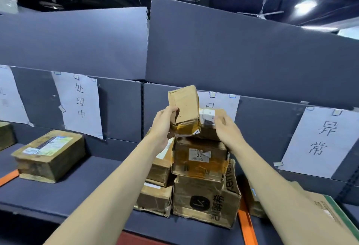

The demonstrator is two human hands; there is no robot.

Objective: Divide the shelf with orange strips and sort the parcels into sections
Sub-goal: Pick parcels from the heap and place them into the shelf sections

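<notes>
My two forearms are nearest to me, reaching up and forward to the shelf. Under my hands stands the big stack of parcels, several brown boxes piled in two columns that touch, and it fills the section in the middle. At the far left of my left arm one flat parcel lies alone under a paper sign, and under my right forearm another carton lies in the section whose sign is at the right of my right hand. One orange strip lies on the shelf just right of the stack, below my right arm, and a second orange strip shows at the far left, so I judge the dividing is mostly done, at least in the part I see. My left hand grips a small upright parcel by its left edge, lifted above the stack. My right hand rests with curved fingers on a small box with a white label on top of the stack; if it truly grips, I cannot tell. The sorting seems well along, but the parcels in my hands still need their places.
</notes>
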